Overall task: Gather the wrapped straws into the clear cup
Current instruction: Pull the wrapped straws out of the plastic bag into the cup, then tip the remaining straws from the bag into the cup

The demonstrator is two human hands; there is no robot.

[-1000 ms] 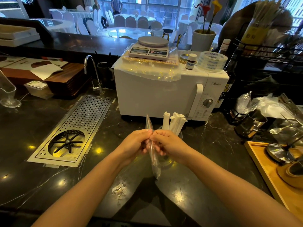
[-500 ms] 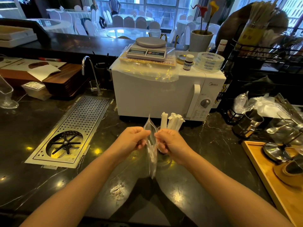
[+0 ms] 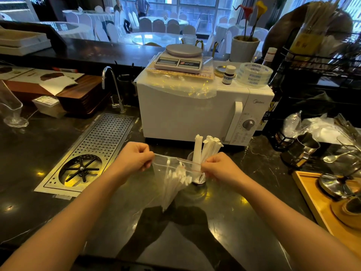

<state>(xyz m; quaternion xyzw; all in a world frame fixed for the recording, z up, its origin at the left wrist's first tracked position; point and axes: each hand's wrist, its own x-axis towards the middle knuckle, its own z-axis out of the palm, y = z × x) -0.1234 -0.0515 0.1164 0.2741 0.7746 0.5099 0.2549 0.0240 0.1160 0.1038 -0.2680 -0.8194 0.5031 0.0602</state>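
A clear zip bag (image 3: pixel 172 178) hangs above the dark counter, holding several white wrapped straws (image 3: pixel 175 180) that slant down to its bottom. My left hand (image 3: pixel 132 159) pinches the bag's top left corner. My right hand (image 3: pixel 218 169) pinches the top right corner, so the mouth is stretched wide between them. Just behind the bag stands the clear cup (image 3: pixel 197 178), partly hidden by the bag and my right hand. Several wrapped straws (image 3: pixel 205 147) stand upright in the cup, fanning out above its rim.
A white microwave (image 3: pixel 187 114) with a scale on top stands right behind the cup. A perforated metal drain tray (image 3: pixel 97 145) lies to the left, with a tap behind it. A wooden tray (image 3: pixel 316 200) with metal tools and a steel pitcher (image 3: pixel 300 147) sit at the right.
My hands have moved apart, pulling the bag's top from a narrow folded strip into a wide stretched mouth. The straws inside now show clearly.
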